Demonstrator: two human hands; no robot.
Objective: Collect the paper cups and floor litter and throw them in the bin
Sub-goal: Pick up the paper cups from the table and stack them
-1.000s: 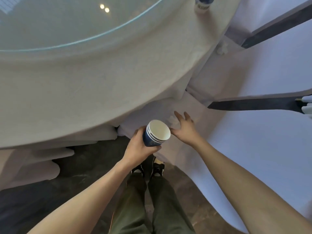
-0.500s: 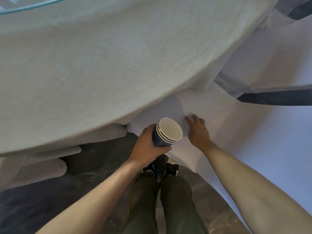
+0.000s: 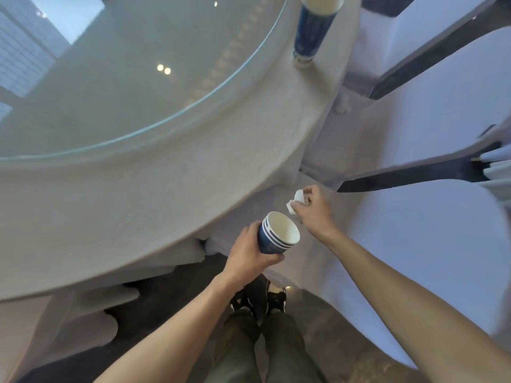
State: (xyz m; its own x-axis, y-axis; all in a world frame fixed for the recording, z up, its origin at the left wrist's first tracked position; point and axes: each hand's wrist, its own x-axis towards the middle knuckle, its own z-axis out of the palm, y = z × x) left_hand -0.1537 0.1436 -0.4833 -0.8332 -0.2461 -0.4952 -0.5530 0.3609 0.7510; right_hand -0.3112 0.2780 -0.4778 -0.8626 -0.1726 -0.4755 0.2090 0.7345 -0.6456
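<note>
Fingers [image 3: 297, 207] pinching paper scrap [image 3: 295, 201], cup stack [image 3: 278, 234] beside

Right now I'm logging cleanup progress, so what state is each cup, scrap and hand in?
stacked cups: nested, held tilted, top one looks empty
crumpled paper: pinched just above the stack's rim
tall cup: upright on the table, uncollected
left hand: closed around the stack
right hand: closed on the paper

Far cup [image 3: 312, 31] rim cropped above
</note>
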